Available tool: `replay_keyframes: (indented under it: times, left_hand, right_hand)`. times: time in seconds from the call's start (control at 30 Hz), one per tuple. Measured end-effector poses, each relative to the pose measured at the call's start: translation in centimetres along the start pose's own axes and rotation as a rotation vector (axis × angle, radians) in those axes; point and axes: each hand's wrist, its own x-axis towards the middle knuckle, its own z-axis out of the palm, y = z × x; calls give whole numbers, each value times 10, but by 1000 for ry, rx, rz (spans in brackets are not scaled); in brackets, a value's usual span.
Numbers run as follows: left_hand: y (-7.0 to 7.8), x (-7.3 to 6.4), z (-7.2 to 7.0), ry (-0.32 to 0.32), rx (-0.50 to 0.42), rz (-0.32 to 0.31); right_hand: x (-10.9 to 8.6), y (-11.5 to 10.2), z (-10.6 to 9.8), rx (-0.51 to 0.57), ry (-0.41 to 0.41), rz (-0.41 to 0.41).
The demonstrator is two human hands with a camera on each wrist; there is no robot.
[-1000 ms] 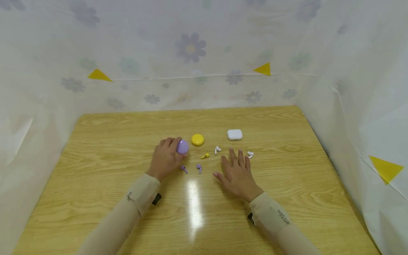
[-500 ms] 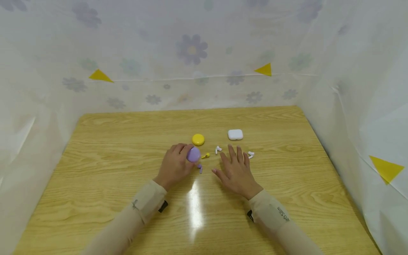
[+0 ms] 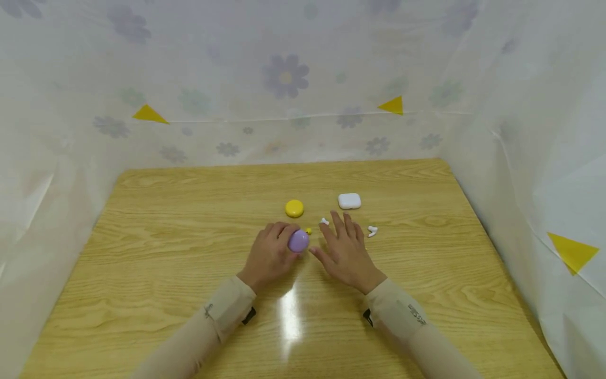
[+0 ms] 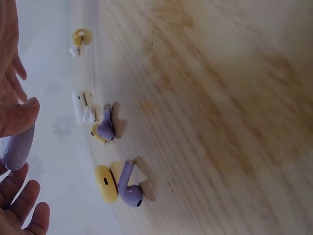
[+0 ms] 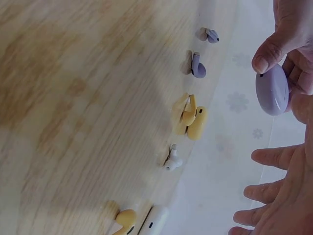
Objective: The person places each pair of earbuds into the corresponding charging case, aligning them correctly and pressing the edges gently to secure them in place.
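Pale sheeting (image 3: 246, 79) walls 3 sides of the wood-grain table (image 3: 156, 231).

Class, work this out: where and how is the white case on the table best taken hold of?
The white case is probably best pinched by its two short ends, coming from above with the right hand. It lies flat, wider than deep, with rounded corners; the right hand is nearest and holds nothing, while the left hand grips the purple case.

**Sheet-walled booth (image 3: 227, 79); home or lab unclear**

Flower-printed sheeting (image 3: 326, 63) closes off 12 o'clock in the head view, pale sheets (image 3: 535, 158) 9 and 3, around a wood-grain table (image 3: 151, 231) at 6; yellow triangles (image 3: 150, 115) sit at 10 and 2.
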Motion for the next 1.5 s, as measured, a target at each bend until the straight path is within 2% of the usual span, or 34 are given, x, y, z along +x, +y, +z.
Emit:
replay_keyframes:
  times: [0.2,0.5,0.7,1.17,1.27,1.33,1.5]
  left_hand:
    - [6,-1,4,12,12,52]
    - [12,-5,11,50,12,137]
    - [15,-8,14,32,20,147]
    - [16,-10,18,38,18,162]
    - [14,-10,20,26,-62,126]
    - [12,-10,22,-11,-166,67]
    - [4,-10,19,-193,-493,-195]
  right_hand:
    - [3,-3,1,31,37,-41]
    - [2,-5,3,32,38,-89]
    - [2,-6,3,98,9,-79]
    - [0,-5,6,189,115,-134]
    - [0,-4,6,180,155,-156]
    - [0,-2,6,176,178,-165]
    - [-1,3,8,171,181,-148]
